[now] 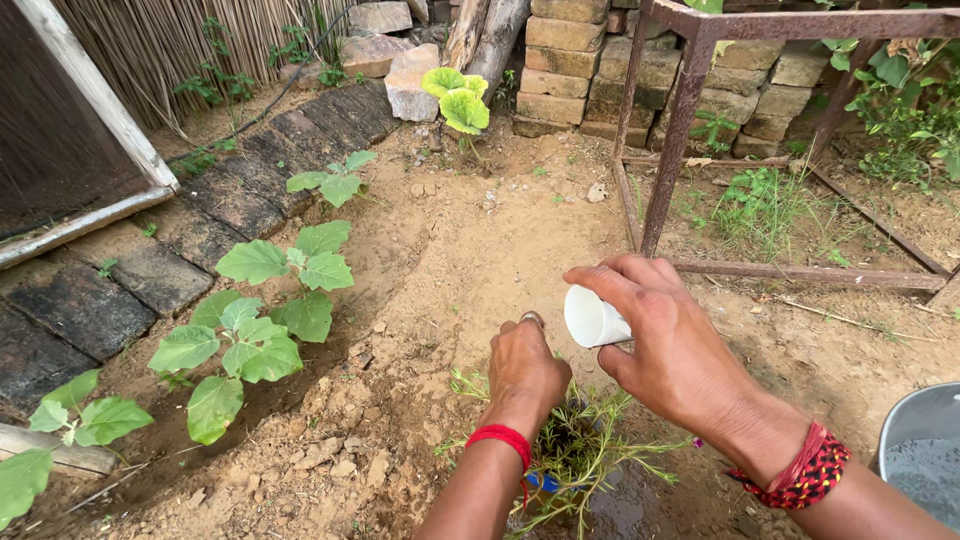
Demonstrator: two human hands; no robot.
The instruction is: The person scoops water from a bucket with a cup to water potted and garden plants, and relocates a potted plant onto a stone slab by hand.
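The right hand (670,345) is clamped on a tipped white cup (592,317) above the seedling (580,450), whose soil looks partly wet, while the left hand (525,375), fingers curled but empty, rests beside it.

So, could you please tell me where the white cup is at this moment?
In the head view, the white cup sits just right of centre, tipped sideways in the right hand, above the thin-leaved green plant and beside the left hand.
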